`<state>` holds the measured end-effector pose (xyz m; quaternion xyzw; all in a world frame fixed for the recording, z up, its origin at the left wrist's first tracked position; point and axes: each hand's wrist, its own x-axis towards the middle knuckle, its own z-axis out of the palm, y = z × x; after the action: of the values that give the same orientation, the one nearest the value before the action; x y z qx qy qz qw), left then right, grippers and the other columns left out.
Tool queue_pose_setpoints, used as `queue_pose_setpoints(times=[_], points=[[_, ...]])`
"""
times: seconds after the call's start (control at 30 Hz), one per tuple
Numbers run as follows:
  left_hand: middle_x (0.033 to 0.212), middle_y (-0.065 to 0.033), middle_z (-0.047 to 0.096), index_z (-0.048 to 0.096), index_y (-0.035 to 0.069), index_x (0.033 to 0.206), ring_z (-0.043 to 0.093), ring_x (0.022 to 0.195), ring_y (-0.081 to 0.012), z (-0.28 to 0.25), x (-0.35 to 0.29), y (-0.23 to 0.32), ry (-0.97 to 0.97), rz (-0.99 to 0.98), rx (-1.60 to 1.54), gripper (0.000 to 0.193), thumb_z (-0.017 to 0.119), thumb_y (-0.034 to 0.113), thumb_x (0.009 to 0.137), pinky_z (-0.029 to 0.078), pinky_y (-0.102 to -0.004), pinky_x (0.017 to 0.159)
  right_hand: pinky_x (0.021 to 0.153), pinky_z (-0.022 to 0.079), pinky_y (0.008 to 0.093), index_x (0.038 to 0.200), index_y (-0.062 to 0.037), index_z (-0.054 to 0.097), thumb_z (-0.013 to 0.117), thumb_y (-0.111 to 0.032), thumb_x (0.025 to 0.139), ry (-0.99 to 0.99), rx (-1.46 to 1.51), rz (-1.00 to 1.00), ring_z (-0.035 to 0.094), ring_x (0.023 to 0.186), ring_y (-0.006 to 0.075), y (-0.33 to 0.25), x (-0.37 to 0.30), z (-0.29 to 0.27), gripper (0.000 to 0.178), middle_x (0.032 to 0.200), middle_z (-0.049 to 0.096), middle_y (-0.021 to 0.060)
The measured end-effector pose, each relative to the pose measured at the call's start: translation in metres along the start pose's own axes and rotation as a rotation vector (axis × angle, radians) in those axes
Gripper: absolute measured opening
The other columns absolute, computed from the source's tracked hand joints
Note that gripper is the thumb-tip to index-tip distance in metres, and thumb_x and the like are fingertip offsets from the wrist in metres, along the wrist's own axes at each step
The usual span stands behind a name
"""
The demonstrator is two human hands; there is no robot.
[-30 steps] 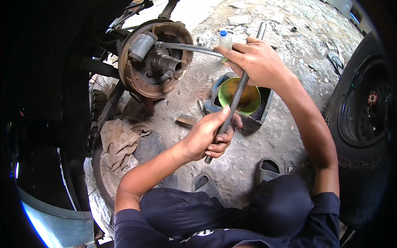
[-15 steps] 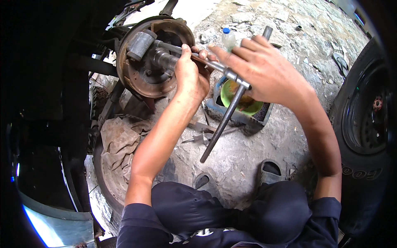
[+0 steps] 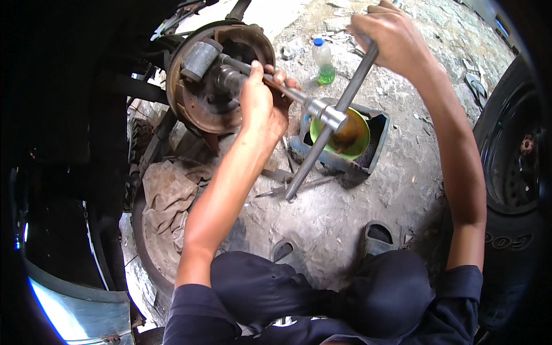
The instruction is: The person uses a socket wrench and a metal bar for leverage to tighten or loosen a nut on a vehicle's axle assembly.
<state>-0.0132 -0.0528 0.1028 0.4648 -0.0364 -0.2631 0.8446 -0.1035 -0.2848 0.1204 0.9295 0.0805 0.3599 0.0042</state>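
Note:
My left hand [image 3: 265, 103] is closed round the shaft of a sliding T-handle wrench [image 3: 298, 95]. The shaft runs up toward a rusty brake backing plate [image 3: 215, 122], beside the dark spindle [image 3: 229, 79] at its middle. A grey metal cylinder [image 3: 201, 60] sits at the shaft's far end; the exact contact there is hard to make out. Through the wrench's shiny head [image 3: 330, 115] passes a long steel crossbar [image 3: 313, 158], slanting from lower left to upper right. My right hand [image 3: 394, 37] is curled round the crossbar's upper part, which its fingers partly hide.
Under the wrench, a green bowl [image 3: 363, 150] with brownish contents sits in a blue-grey container [image 3: 376, 155]. Behind stands a bottle [image 3: 323, 60] holding green liquid. A brown cloth [image 3: 167, 192] lies at left, a tyre [image 3: 500, 190] stands at right, and a sandal [image 3: 476, 89] lies near it.
My right hand has moved up and away from beside the wrench head to the crossbar's upper part. The crossbar has turned slightly, its lower end rising. My left hand stays on the shaft.

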Motion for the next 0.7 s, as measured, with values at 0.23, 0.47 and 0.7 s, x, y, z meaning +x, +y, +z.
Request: queue_pose_setpoints(times=[0.23,0.47,0.7], points=[[0.066,-0.0007,0.046,0.048,0.011,0.088,0.048,0.065,-0.0172,-0.003,-0.003,0.000,0.038,0.056,-0.030,0.031,0.037,0.034,0.106,0.044,-0.0362,0.070,0.070,0.043,0.0466,0.078,-0.0069,0.057,0.064,-0.017,0.078,0.100,0.180,0.171,0.055,0.073,0.0366,-0.008,0.008,-0.001,0.012,0.072,0.055,0.0163],[0.074,-0.0076,0.053,0.047,0.007,0.090,0.056,0.072,-0.0231,0.005,0.005,0.003,-0.019,0.067,-0.072,0.030,0.037,0.030,0.106,0.052,-0.0441,0.078,0.076,0.041,0.0477,0.080,-0.0082,0.060,0.068,-0.018,0.078,0.083,0.101,0.117,0.056,0.080,0.0336,-0.012,0.005,0.021,0.013,0.073,0.056,0.0144],[0.107,-0.0247,0.064,0.050,0.000,0.104,0.065,0.103,-0.0340,-0.005,0.016,0.002,-0.170,-0.036,0.096,0.041,0.029,0.035,0.104,0.056,-0.0493,0.088,0.072,0.045,0.0396,0.072,-0.0070,0.051,0.064,-0.003,0.072,0.051,0.074,0.025,0.058,0.069,0.0315,0.016,-0.009,0.045,0.014,0.062,0.054,0.0091]])
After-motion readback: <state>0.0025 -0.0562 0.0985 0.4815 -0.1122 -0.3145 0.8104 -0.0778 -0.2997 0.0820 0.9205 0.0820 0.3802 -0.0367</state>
